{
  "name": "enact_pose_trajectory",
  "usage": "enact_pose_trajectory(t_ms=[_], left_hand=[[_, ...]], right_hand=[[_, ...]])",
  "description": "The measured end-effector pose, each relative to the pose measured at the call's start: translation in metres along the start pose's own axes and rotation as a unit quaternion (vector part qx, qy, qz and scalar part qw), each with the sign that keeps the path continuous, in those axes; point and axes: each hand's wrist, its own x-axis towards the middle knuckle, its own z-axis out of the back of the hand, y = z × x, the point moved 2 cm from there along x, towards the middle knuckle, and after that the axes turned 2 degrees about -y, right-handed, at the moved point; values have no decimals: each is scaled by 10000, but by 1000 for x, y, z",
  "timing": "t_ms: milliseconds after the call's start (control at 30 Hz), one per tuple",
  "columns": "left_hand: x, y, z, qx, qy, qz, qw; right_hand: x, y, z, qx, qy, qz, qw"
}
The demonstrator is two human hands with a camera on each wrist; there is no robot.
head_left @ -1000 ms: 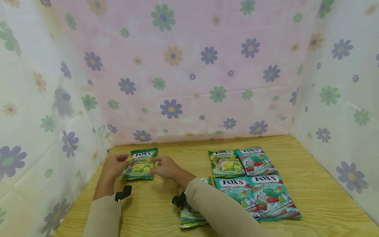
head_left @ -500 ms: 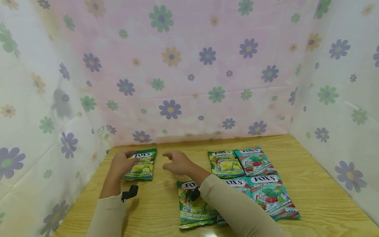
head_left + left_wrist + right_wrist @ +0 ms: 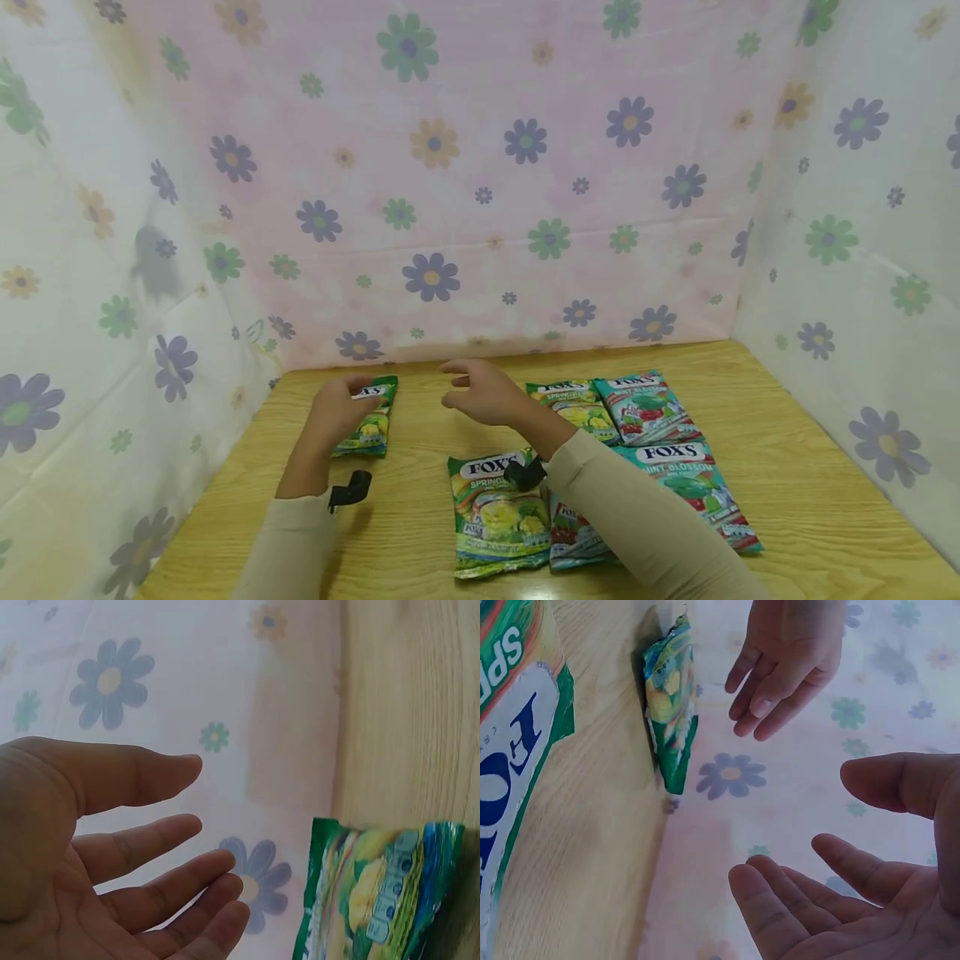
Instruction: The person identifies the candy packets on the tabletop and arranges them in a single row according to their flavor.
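Observation:
My left hand [image 3: 333, 417] hangs over the left part of a green and yellow FOX'S candy bag [image 3: 381, 429] at the table's back left. In the left wrist view its fingers [image 3: 176, 896] are spread and loosely bent, holding nothing, with the green bag [image 3: 367, 900] lying beyond them. My right hand [image 3: 487, 393] is raised over the middle of the table, left of the back green candy bag [image 3: 577, 410]. Its thumb [image 3: 889, 784] and fingers are apart with nothing between them. Below it lies a front green candy bag [image 3: 498, 521].
Teal mint candy bags lie on the right: one at the back [image 3: 648, 408], one in front [image 3: 693, 487], and another [image 3: 573, 533] partly under my right sleeve [image 3: 637, 517]. Flowered cloth [image 3: 480, 167] walls in the wooden table [image 3: 405, 533] at back and sides.
Both hands have moved right. The right hand has left the far-left green bag and risen slightly; the left hand now overlaps that bag. The bags stay where they were.

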Motion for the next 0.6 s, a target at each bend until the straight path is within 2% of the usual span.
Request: enact_pose_trajectory(t_ms=[167, 333, 600], left_hand=[[0, -14, -8, 23, -8, -155, 9999], [-5, -34, -21, 82, 65, -309, 9995], [-13, -63, -48, 39, 227, -546, 9982]], right_hand=[[-13, -2, 14, 85, -115, -16, 9999], [-28, -8, 30, 337, -305, -131, 9989], [-49, -20, 54, 111, -824, -281, 9961]])
